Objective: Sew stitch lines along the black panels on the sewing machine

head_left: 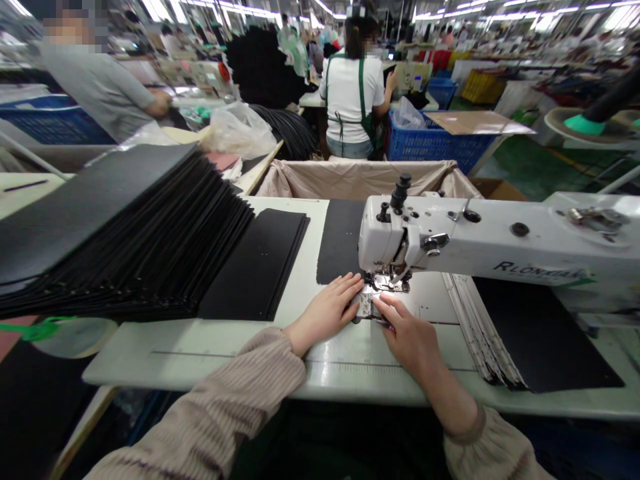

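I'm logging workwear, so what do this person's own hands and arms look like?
The left hand and right hand wear no gloves. The left sleeve is beige-brown, ribbed and loose, gathered near the wrist; the matching right sleeve ends higher, on the forearm.

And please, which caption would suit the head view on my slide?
Left fingers and right fingers at a white sewing machine, black panels stacked on either side.

The one view looks from the wearer's head, forward and down over the near edge of the table (pixel 130 360), close enough that both sleeves (pixel 215 407) run in from the bottom. The left hand (pixel 327 310) and right hand (pixel 411 337) meet it near the middle, while its wide field reaches past the sewing machine (pixel 450 237) to distant ceiling lights (pixel 240 8).
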`<state>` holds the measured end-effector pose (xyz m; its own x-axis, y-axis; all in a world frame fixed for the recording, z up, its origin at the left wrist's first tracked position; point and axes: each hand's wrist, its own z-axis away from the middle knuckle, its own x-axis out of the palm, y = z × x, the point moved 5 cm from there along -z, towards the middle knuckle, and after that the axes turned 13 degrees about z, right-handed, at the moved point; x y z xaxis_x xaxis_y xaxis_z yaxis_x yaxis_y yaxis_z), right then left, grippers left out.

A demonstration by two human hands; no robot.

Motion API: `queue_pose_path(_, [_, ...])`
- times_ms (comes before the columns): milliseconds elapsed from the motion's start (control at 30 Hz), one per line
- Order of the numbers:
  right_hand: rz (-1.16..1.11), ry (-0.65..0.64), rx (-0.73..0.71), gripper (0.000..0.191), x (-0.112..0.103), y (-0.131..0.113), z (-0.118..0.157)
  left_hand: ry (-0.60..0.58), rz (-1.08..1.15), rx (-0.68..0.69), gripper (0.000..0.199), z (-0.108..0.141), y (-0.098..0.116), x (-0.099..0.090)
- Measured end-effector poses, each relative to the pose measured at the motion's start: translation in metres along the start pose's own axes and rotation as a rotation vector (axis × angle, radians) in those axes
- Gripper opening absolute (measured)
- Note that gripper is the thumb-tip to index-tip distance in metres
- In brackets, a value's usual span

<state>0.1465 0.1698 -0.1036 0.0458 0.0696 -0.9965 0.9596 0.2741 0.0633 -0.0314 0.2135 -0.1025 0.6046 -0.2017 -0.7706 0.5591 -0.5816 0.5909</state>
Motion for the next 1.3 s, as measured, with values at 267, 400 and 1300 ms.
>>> queue_pose_path(267, [-0.015, 0.022, 0.004, 0.058, -0.0031, -0.0008, -0.0007, -0.011, -0.043, 0.003, 0.051, -0.0015, -0.0023, 0.0037])
queue_pose_path(400, [-0.02, 0.022, -0.001, 0.058, -0.0024, -0.0009, -0.0005, -0.005, -0.073, 0.016, 0.05, -0.0014, -0.0025, 0.0052])
queue_pose_path(1300, [-0.034, 0.037, 0.022, 0.052, -0.0077, -0.0016, 0.0007, 0.058, -0.069, 0.024, 0.055, -0.0029, -0.0022, 0.0022])
